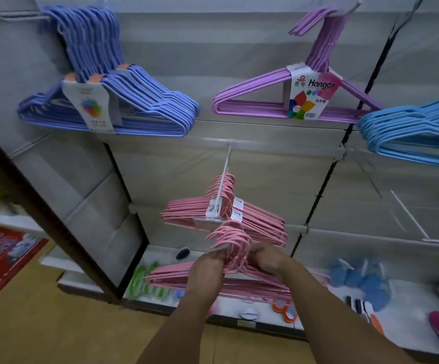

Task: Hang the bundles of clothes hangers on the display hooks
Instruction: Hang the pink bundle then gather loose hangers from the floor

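Both hands — left [208, 266], right [265, 260] — grip the pink hanger bundle [233, 258] between them by its necks.

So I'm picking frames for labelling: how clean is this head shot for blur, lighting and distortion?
Head view: dim, flat light, no glare; wide-angle bends the shelf uprights; edges smear, with the blue hangers and red mat blurred; both hands, left hand and right hand, and the pink bundle are fairly sharp.

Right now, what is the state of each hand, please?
Left hand: closed, gripping the necks of the pink hanger bundle.
Right hand: closed, gripping the same bundle from the other side.
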A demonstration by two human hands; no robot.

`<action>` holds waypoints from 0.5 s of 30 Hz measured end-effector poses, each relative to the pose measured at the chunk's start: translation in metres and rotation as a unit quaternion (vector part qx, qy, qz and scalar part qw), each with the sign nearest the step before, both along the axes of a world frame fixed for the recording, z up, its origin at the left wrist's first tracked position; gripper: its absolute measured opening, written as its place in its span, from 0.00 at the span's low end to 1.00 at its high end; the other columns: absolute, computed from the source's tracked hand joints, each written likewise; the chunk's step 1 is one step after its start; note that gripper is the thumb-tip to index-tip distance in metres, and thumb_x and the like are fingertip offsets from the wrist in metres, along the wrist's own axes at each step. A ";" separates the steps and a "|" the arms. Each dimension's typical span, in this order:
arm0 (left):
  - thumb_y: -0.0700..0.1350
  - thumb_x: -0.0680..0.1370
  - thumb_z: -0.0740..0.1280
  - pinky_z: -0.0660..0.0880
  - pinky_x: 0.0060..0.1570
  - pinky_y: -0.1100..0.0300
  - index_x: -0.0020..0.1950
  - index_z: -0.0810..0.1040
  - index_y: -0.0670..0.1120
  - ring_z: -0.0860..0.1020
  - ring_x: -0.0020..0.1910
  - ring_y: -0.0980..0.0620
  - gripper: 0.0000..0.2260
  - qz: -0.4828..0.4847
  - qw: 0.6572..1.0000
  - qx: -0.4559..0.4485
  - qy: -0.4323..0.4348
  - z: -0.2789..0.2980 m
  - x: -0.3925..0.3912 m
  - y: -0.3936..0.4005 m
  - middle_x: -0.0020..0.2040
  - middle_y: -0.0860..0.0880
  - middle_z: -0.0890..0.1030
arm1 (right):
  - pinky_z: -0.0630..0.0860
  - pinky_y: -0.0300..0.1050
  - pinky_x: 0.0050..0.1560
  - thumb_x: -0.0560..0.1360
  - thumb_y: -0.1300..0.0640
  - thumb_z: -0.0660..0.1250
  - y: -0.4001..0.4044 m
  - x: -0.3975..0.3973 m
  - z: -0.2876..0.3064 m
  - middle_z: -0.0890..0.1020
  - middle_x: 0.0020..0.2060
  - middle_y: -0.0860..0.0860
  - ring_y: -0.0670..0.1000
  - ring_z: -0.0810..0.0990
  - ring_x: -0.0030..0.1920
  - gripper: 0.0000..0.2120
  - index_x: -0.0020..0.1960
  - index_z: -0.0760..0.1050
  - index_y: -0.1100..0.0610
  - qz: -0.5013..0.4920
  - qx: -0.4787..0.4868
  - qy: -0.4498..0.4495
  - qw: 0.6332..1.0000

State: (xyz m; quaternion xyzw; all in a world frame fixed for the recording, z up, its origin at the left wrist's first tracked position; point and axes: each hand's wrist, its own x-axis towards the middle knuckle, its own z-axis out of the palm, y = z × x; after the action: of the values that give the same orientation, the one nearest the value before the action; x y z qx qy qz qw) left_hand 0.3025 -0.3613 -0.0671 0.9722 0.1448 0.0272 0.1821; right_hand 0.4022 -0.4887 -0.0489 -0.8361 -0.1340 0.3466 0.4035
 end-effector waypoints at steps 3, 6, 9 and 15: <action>0.33 0.76 0.58 0.74 0.51 0.61 0.65 0.73 0.50 0.80 0.51 0.49 0.21 -0.039 0.999 -0.016 -0.009 -0.005 0.005 0.014 0.55 0.47 0.81 | 0.70 0.37 0.34 0.77 0.65 0.61 0.009 -0.005 0.001 0.80 0.35 0.54 0.47 0.71 0.32 0.12 0.40 0.81 0.60 -0.037 -0.001 0.033 0.999; 0.33 0.77 0.59 0.76 0.53 0.62 0.65 0.73 0.50 0.80 0.50 0.51 0.20 -0.073 0.997 -0.015 -0.021 -0.016 0.007 0.025 0.55 0.48 0.81 | 0.73 0.45 0.49 0.76 0.60 0.62 0.012 -0.012 -0.007 0.83 0.45 0.59 0.53 0.78 0.42 0.08 0.44 0.79 0.60 -0.082 0.008 0.111 0.990; 0.34 0.78 0.59 0.75 0.56 0.60 0.68 0.70 0.51 0.78 0.53 0.51 0.21 -0.097 0.995 -0.006 -0.011 -0.028 0.006 0.033 0.59 0.49 0.79 | 0.71 0.49 0.56 0.75 0.63 0.61 0.007 -0.015 -0.020 0.82 0.45 0.56 0.55 0.77 0.47 0.07 0.46 0.78 0.59 -0.072 0.040 0.186 0.979; 0.36 0.80 0.57 0.64 0.68 0.58 0.77 0.58 0.51 0.69 0.68 0.49 0.26 -0.150 0.988 0.034 -0.004 -0.032 0.003 0.036 0.73 0.48 0.68 | 0.67 0.47 0.46 0.72 0.65 0.65 0.002 -0.017 -0.037 0.79 0.41 0.54 0.52 0.72 0.43 0.08 0.46 0.81 0.56 -0.046 0.013 0.144 0.988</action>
State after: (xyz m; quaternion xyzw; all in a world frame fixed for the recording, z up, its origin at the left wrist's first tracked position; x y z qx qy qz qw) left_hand 0.3053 -0.3252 -0.0987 0.9885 -0.0043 0.0084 0.1512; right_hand 0.3852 -0.4863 -0.0861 -0.7776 -0.0402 0.4424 0.4450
